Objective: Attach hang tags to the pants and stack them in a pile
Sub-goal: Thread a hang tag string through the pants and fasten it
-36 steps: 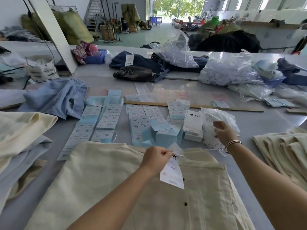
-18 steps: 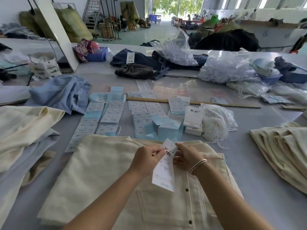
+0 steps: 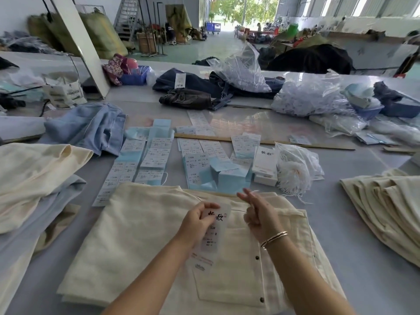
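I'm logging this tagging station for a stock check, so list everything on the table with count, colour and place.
cream pants: one, cream, front centre under the hands
hang tag: one, white with black script, in the left hand
folded pants pile: count unclear, cream, right edge
garment heap: several, cream and pale blue, left edge
label sheets: many, white and light blue, centre
bag of strings: one, clear with white strings, right of centre
wooden ruler: one, tan, behind the labels
dark jeans: a few, navy and brown, far centre
left hand: holds the tag
right hand: above the waistband; what it pinches is unclear
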`<control>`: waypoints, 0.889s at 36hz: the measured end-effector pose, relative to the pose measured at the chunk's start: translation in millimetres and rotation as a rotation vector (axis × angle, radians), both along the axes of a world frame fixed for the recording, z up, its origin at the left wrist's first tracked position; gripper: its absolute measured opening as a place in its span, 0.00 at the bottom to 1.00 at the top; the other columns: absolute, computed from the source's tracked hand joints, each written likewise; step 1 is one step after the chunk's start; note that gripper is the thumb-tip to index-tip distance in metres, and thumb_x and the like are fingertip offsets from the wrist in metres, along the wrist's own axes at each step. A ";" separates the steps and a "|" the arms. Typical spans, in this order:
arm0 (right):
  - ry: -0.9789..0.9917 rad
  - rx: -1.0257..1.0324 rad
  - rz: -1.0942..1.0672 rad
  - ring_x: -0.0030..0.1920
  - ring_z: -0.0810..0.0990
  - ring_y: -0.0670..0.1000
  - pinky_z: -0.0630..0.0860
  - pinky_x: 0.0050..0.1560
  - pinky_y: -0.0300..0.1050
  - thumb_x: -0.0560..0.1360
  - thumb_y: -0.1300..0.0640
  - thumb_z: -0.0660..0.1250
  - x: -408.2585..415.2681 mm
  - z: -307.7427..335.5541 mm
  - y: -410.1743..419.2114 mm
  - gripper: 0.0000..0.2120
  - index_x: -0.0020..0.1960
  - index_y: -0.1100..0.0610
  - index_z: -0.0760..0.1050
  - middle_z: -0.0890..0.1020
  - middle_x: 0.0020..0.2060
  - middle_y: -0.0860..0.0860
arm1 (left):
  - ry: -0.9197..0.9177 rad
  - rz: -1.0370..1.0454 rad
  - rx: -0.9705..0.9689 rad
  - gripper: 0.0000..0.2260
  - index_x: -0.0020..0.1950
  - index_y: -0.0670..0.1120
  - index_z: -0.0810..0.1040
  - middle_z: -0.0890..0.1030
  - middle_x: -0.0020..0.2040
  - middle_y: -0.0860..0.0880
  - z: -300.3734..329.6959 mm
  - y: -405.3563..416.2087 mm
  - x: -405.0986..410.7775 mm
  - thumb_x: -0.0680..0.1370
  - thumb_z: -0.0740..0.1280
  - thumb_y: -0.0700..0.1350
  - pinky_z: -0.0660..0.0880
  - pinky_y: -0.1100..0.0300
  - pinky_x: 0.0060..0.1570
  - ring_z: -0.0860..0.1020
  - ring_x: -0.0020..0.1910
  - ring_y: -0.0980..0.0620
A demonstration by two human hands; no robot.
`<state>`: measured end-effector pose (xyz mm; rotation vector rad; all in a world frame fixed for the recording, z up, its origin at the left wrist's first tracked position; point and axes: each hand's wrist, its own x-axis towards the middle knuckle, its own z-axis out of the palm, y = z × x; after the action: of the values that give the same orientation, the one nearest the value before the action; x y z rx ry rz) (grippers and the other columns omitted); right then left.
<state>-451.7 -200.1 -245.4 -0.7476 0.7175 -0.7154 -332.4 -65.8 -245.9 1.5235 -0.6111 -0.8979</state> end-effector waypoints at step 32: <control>0.318 -0.685 0.104 0.33 0.79 0.43 0.74 0.37 0.36 0.75 0.67 0.67 22.0 -29.6 43.8 0.14 0.42 0.49 0.80 0.83 0.32 0.47 | 0.333 0.253 -0.369 0.12 0.49 0.53 0.86 0.85 0.47 0.45 -28.0 -10.7 -9.3 0.66 0.73 0.48 0.79 0.59 0.47 0.82 0.45 0.50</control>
<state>-429.7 -156.3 -274.9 -1.5400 0.7127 -0.7594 -341.7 -76.6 -273.9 1.0611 -0.3111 -0.7713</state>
